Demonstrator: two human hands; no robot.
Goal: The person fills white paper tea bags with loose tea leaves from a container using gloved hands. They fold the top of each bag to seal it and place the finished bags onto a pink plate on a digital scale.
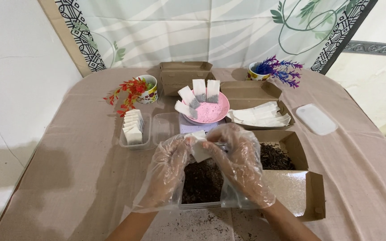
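- A small white tea bag (pixel 199 151) sits pinched between our two gloved hands, held over the open cardboard box of loose dark tea (pixel 204 180), likely so spills drop back in
- Our left hand (pixel 168 167) closes thumb and fingertips on the bag's left edge; our right hand (pixel 237 163) curls over its top, fingers bent close, though what else they grip we cannot tell
- Beyond, a pink bowl (pixel 211 111) props filled bags upright, a clear tray (pixel 134 129) stacks more, and another box (pixel 260 114) keeps empty sachets within reach
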